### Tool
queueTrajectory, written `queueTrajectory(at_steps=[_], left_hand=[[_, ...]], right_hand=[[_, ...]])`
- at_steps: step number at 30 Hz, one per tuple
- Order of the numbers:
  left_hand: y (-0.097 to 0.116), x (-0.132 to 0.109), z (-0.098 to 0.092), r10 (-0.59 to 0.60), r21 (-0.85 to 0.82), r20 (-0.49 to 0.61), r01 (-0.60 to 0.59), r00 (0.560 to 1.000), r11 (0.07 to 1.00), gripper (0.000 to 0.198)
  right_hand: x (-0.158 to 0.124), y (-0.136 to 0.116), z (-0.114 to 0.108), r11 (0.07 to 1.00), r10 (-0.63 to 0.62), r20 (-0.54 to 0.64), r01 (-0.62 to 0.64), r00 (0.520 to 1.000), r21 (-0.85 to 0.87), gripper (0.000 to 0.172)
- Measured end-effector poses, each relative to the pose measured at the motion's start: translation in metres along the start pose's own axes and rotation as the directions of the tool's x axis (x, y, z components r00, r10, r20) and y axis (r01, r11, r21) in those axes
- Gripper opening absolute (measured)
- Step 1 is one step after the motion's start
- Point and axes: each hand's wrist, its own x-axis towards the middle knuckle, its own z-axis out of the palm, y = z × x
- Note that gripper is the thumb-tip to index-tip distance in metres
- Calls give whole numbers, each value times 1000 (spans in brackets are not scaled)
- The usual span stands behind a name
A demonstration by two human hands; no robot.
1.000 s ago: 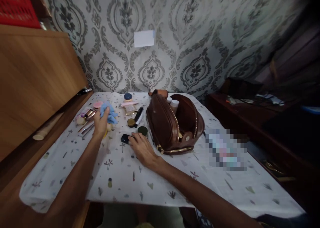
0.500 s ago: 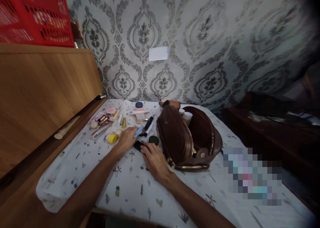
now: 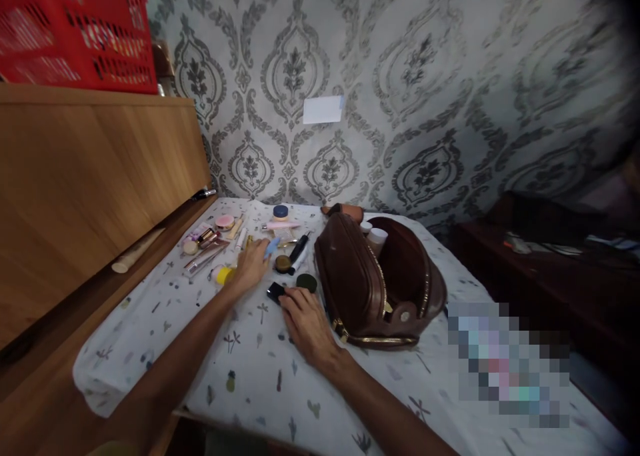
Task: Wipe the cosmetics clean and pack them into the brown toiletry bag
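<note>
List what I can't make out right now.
In the head view:
Blue cloth: partly hidden by the left hand.
Black case: one end covered by the right hand.
Bag: inner bottom hidden by wall and shadow.
Object right of the bag: blurred into squares.
Red basket: cut off by the left edge.

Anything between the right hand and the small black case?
Nothing visible: the right hand's fingers cover the right end of the small black case. The dark green round lid lies just beyond the fingers, not between.
</note>
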Motion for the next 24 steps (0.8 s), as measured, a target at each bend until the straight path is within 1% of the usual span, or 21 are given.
queueTrajectory(at_steps=[2,5,8,11,14,17,20,24], left_hand=[[-3,23,-6,-30,25,-11,30,1000,999,32],[-8,63,-10,-63,64,13,62,998,996,34],[-15,93,-5,-77,86,66,71,995,994,38],[-20,110,5,-61,92,140,48,988,995,46],[-22,114,15,-51,101,199,32,979,994,44],[-22,110,20,-68,123,220,41,973,992,37],[-21,101,18,-81,136,224,51,971,989,35],[-18,85,8,-94,111,215,71,972,991,35]], right_hand=[[0,0,0,1000,3,7,-3,1000,5,27],[0,-1,-1,1000,10,10,-10,1000,4,27],[0,-2,-2,1000,21,13,-21,1000,5,26],[1,-3,-3,1000,27,12,-27,1000,3,27],[1,-4,-6,999,41,7,-41,999,-5,25],[2,-4,-7,999,47,13,-47,999,0,24],[2,-4,-5,999,40,9,-40,999,1,23],[2,-4,-3,999,39,5,-39,999,-13,24]])
